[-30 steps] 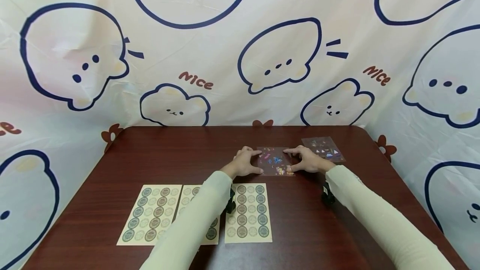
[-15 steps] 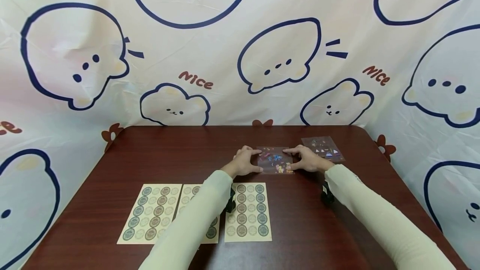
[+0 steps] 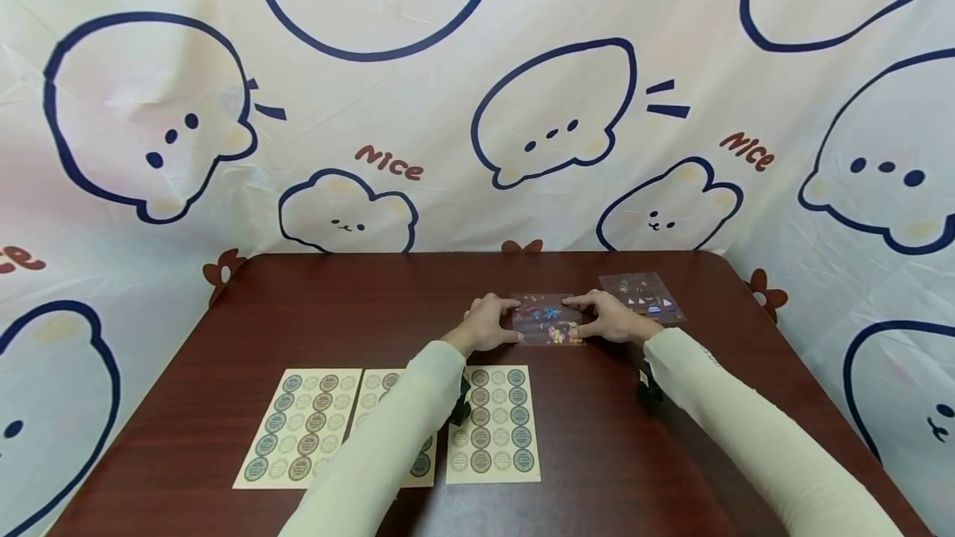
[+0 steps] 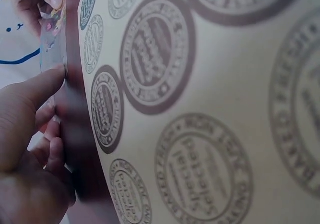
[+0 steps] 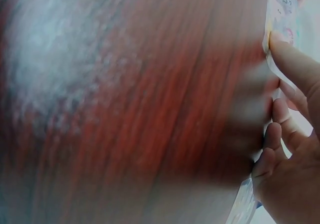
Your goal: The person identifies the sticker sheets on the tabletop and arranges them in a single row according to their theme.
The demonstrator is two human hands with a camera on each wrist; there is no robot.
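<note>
A clear sticker sheet with small colourful figures lies on the table between the two hands. At its left edge, my left hand has thumb and index finger spread, touching the near and far corners. Mirroring it on the right side, my right hand touches the sheet's corners with index finger and thumb. In the left wrist view the left thumb rests at the sheet's edge, the other fingers loosely bent below. The right wrist view shows the right thumb on the sheet's near edge.
A second clear sticker sheet lies behind the right hand. Cream sheets of round label stickers are laid near the front left, partly under the left sleeve. A printed cloth hangs behind the dark red table.
The clear sheet's near edge has shifted slightly away from the person since a second ago. Both hands stay almost where they were.
</note>
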